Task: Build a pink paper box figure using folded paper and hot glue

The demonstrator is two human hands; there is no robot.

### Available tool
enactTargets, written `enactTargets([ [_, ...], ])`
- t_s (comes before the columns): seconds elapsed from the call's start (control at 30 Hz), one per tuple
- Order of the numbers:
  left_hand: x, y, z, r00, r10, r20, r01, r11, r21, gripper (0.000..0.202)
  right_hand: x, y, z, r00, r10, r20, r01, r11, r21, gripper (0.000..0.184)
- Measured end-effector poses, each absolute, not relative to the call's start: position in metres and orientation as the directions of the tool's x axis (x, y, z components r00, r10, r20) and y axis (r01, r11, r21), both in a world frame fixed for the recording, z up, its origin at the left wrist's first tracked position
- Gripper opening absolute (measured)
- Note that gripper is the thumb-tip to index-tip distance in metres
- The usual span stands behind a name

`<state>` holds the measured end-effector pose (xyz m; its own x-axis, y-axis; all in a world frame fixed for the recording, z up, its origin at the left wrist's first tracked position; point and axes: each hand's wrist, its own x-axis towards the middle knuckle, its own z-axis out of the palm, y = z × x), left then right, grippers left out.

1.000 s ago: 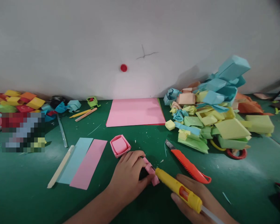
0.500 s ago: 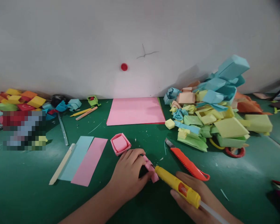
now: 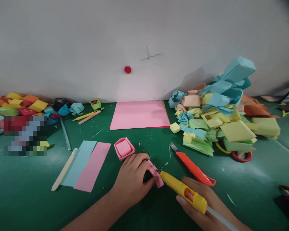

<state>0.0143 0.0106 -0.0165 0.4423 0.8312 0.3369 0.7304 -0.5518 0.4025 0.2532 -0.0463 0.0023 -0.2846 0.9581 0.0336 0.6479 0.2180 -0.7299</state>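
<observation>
Left hand [image 3: 132, 181] clenched on small pink folded piece [image 3: 156, 175], holding it down on green mat [image 3: 38, 205]; piece sticks out to the right of the fingers. Right hand [image 3: 207, 208] grasps yellow pen-shaped tool [image 3: 183, 192], tip touching the piece. Pink paper box [image 3: 124, 148] sits just beyond left grip; orange cutter [image 3: 192, 167] lies just beyond right grip.

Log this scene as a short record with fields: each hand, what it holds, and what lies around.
Left hand: grips a small pink folded piece against the green table
Right hand: holds a yellow tool, its tip at the pink folded piece
Beside the hands: orange utility knife to the right, pink paper box behind the left hand
Left side: pink strip and blue strip, lying flat side by side
By the wall: pink sheet
Right side: pile of folded papers
</observation>
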Motion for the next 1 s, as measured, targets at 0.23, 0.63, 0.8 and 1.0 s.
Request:
enactTargets([
  [0.23,0.0151,0.0115,-0.0160,0.433,0.828,0.356,0.727,-0.555,0.405,0.017,0.2544,-0.0467,0.0024,-0.293,0.956,0.023,0.644,0.215,-0.735,0.034],
  [0.63,0.0144,0.0110,-0.0158,0.436,0.830,0.348,0.725,-0.553,0.412,0.020,0.2531,-0.0477,0.0029,-0.231,0.971,0.056,0.632,0.193,-0.750,0.034],
  [0.8,0.0150,0.0112,-0.0153,0.437,0.823,0.364,0.725,-0.562,0.400,0.019,0.2536,-0.0477,0.0027,-0.229,0.972,0.054,0.640,0.192,-0.744,0.036],
  [1.0,0.0150,0.0112,-0.0170,0.426,0.820,0.381,0.725,-0.562,0.399,0.019,0.2543,-0.0481,0.0038,-0.211,0.975,0.065,0.650,0.190,-0.736,0.038],
])
